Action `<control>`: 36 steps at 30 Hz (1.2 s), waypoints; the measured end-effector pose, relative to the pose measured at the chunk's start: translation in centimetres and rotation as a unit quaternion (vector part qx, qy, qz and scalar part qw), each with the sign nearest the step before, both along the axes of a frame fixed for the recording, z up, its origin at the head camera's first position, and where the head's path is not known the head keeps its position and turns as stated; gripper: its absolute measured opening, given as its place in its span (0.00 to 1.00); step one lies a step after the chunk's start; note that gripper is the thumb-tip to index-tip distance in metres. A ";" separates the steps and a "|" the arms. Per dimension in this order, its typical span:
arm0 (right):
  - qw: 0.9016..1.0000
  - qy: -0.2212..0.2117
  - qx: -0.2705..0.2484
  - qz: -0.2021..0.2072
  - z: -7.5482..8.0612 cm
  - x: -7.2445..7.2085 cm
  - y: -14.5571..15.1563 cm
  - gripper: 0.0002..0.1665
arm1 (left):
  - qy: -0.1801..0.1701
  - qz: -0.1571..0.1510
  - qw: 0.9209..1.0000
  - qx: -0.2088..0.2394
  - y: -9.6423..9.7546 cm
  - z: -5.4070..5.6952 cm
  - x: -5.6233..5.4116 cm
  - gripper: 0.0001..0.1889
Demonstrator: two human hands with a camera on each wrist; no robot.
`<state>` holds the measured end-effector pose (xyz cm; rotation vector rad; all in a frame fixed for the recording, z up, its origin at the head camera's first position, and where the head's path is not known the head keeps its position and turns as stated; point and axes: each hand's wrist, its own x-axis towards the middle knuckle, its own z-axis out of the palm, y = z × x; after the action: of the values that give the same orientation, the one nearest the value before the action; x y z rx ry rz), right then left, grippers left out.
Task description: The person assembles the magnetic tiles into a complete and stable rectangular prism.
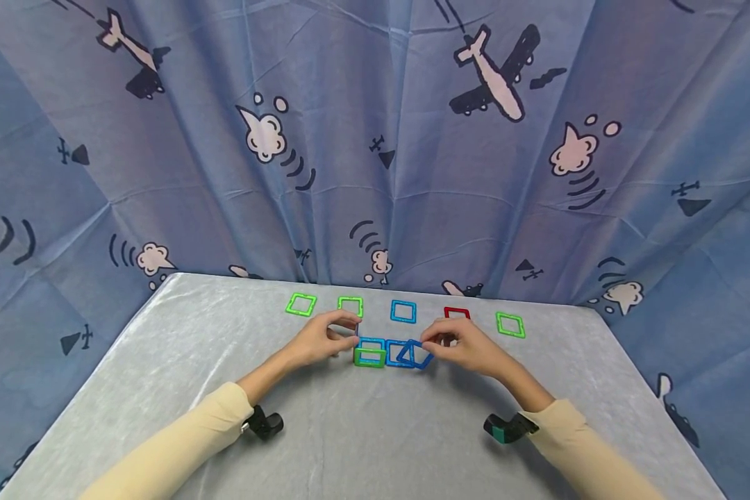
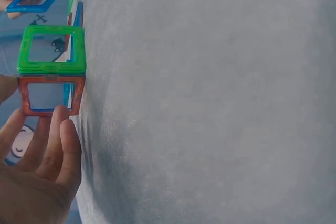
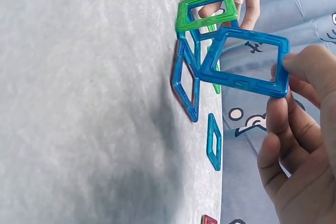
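My right hand (image 1: 469, 345) pinches the edge of a blue square magnetic tile (image 3: 241, 85), tilted above the table. Beneath it, another blue tile (image 3: 177, 72) lies flat, joined to a small structure of upright and flat tiles. At the structure's left, my left hand (image 1: 317, 340) holds an upright red tile (image 2: 50, 79) between thumb and fingers. A green tile (image 2: 51, 68) stands along the structure's near side, meeting the red one at a corner. In the head view, the held blue tile overlaps the flat one; whether they touch cannot be told.
Along the back of the grey cloth-covered table (image 1: 350, 444) lie loose tiles: a green one (image 1: 301, 295) at left, another green, a blue one (image 1: 403, 302), a red one (image 1: 457, 310) partly hidden by my right hand, and a green one at right. A patterned curtain (image 1: 350, 160) hangs behind.
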<state>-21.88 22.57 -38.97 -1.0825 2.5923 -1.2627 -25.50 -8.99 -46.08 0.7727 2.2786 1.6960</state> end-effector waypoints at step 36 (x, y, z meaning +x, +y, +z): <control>0.998 -0.008 0.048 0.047 -3.6 -2.8 -1.0 0.05 | -0.008 -0.004 1.000 0.010 0.1 3.4 2.1 0.18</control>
<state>-24.64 21.58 -42.58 -1.1576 2.5283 -1.1113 -23.40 -8.88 -42.68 0.7692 2.2496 1.7169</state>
